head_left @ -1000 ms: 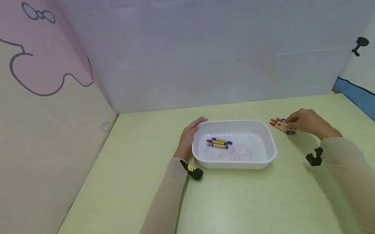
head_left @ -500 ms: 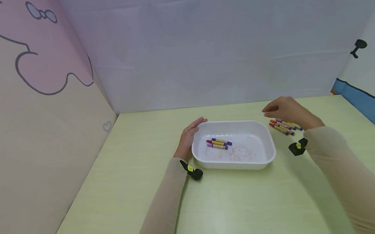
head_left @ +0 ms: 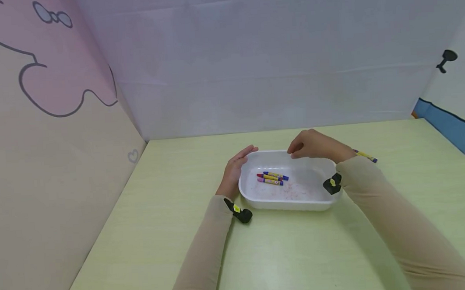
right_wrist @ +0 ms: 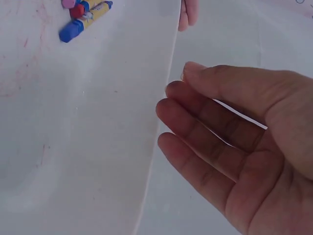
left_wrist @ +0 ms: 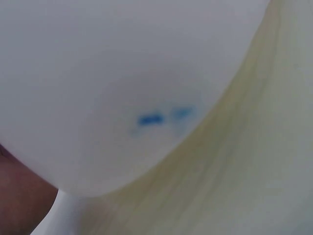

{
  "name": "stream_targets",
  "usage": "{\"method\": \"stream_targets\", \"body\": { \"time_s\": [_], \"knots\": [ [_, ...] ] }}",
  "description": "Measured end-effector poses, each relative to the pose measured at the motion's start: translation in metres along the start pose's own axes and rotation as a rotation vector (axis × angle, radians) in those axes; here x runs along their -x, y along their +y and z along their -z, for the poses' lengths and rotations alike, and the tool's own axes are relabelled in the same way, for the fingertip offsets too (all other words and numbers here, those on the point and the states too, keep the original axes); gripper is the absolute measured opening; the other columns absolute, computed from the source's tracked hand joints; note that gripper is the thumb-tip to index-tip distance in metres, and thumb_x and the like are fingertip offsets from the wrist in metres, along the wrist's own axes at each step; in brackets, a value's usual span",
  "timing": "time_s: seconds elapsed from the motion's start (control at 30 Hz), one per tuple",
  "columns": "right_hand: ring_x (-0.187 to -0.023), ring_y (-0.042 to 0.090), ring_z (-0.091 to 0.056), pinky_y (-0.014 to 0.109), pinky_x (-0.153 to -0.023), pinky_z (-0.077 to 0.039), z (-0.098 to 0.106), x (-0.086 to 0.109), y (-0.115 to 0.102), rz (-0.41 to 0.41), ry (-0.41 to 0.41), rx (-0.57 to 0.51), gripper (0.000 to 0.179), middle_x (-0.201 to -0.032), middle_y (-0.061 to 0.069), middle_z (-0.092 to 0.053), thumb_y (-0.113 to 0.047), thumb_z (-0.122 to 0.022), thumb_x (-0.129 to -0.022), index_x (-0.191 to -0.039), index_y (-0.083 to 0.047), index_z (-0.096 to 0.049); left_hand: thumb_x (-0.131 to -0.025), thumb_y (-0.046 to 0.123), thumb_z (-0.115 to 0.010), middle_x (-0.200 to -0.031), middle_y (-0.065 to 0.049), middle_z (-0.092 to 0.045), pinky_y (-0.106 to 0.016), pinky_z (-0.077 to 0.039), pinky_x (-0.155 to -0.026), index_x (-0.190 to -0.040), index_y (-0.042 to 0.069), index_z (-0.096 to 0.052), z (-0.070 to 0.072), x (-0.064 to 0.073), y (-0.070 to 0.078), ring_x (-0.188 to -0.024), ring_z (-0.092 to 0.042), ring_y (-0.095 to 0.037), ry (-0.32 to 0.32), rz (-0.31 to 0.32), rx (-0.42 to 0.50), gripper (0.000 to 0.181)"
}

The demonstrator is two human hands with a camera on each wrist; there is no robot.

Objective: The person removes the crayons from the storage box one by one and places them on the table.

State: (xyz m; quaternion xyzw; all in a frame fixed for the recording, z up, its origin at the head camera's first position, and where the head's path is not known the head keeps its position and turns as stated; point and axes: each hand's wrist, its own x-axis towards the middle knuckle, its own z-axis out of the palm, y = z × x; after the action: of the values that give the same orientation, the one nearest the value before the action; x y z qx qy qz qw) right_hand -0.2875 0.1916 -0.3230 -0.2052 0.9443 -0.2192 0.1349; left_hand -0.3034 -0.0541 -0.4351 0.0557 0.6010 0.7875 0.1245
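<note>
A white plastic tray (head_left: 291, 205) sits on the pale green table. Inside it lie a pink crayon (head_left: 270, 181), a red crayon (head_left: 269, 177) and a blue crayon (head_left: 276, 175), side by side at the left. My left hand (head_left: 232, 171) rests against the tray's left end with its fingers extended. The left wrist view shows mostly the blurred tray wall (left_wrist: 127, 63). Over the tray's far rim hovers my right hand (head_left: 315, 145), fingers loosely bent. Nothing shows between its fingers (right_wrist: 183, 120) in the right wrist view.
One yellow-wrapped crayon (head_left: 366, 156) shows on the table beyond my right wrist; the arm hides the place of the others. A white wall (head_left: 252, 74) closes the back, and a panel with a pink drawing (head_left: 71, 83) stands at the left.
My right hand has left the crayon pile at the right and moved left over the tray's far rim. The left hand, the tray and its crayons stay in place.
</note>
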Motion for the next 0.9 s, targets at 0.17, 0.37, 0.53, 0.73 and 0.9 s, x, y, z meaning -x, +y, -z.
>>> {"method": "stream_targets", "body": {
  "time_s": [0.17,0.37,0.53,0.73,0.9],
  "knots": [
    [-0.094,0.022,-0.065,0.039,-0.084,-0.056,-0.014,-0.014,-0.005,0.007,-0.092,0.013,0.025,-0.106,0.013,-0.07,-0.01,-0.066,-0.089,-0.111,0.001,-0.07,-0.102,0.014,-0.037,-0.139,0.002,-0.055,-0.031,-0.039,-0.111,-0.139,0.017,-0.052,0.0,0.0,0.0,-0.133,-0.046,-0.014,-0.009,-0.002,-0.01,0.04],
    [-0.093,0.02,-0.063,0.039,-0.086,-0.054,-0.03,-0.024,-0.006,-0.051,-0.175,0.033,0.023,-0.102,0.01,-0.069,-0.008,-0.067,-0.087,-0.109,-0.003,-0.071,-0.102,0.015,-0.036,-0.14,0.002,-0.054,-0.032,-0.037,-0.112,-0.139,0.018,-0.052,0.002,-0.001,-0.003,-0.135,-0.044,-0.013,-0.029,-0.014,-0.019,0.041],
    [-0.093,0.019,-0.062,0.039,-0.088,-0.053,-0.038,-0.028,-0.005,-0.068,-0.222,0.04,0.023,-0.103,0.009,-0.069,-0.006,-0.068,-0.085,-0.108,-0.005,-0.071,-0.102,0.016,-0.036,-0.14,0.004,-0.054,-0.033,-0.038,-0.112,-0.137,0.023,-0.055,0.002,-0.001,-0.003,-0.134,-0.045,-0.014,-0.033,-0.015,-0.022,0.04],
    [-0.093,0.019,-0.062,0.038,-0.088,-0.053,-0.044,-0.03,-0.007,-0.043,-0.252,0.039,0.023,-0.102,0.009,-0.069,-0.003,-0.069,-0.083,-0.106,-0.005,-0.071,-0.102,0.016,-0.037,-0.138,0.004,-0.056,-0.033,-0.039,-0.111,-0.136,0.023,-0.056,0.001,0.0,-0.002,-0.133,-0.046,-0.014,-0.024,-0.011,-0.021,0.039],
    [-0.086,0.018,-0.062,0.035,-0.083,-0.054,-0.048,-0.029,-0.007,-0.048,-0.23,0.028,0.021,-0.098,0.009,-0.069,0.0,-0.068,-0.083,-0.103,-0.004,-0.07,-0.102,0.016,-0.037,-0.138,0.003,-0.056,-0.033,-0.039,-0.111,-0.136,0.022,-0.056,0.001,0.0,-0.002,-0.133,-0.046,-0.014,-0.019,-0.005,-0.016,0.039]
  ]
}}
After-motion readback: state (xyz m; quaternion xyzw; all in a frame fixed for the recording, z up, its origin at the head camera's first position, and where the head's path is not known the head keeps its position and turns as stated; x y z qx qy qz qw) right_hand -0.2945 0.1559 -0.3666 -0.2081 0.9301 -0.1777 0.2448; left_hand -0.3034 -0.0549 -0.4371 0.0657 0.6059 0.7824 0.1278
